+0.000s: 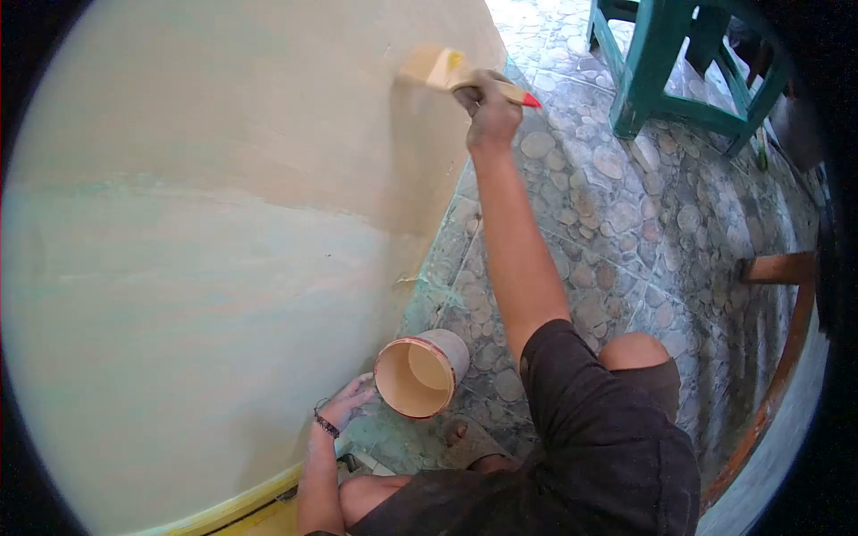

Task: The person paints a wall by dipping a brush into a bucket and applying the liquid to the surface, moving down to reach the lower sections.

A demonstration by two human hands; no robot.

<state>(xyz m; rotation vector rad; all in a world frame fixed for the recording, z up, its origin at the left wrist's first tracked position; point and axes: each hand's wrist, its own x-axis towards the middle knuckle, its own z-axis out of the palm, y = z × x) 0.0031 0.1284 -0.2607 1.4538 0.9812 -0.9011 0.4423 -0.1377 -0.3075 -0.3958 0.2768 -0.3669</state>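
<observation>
My right hand [494, 114] was closed around the paintbrush [442, 70], its blurred bristles [416, 65] up at the wall [206, 277]; my left hand [347, 402] was loosely open, empty as far as I could see, fingers beside the bucket [456, 350] on the pebbled floor [617, 232], whether touching I couldn't tell

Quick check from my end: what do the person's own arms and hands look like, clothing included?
Both hands are ungloved. The left hand has a dark bracelet at its wrist; the right hand shows none. A dark short sleeve covers the right upper arm.
</observation>
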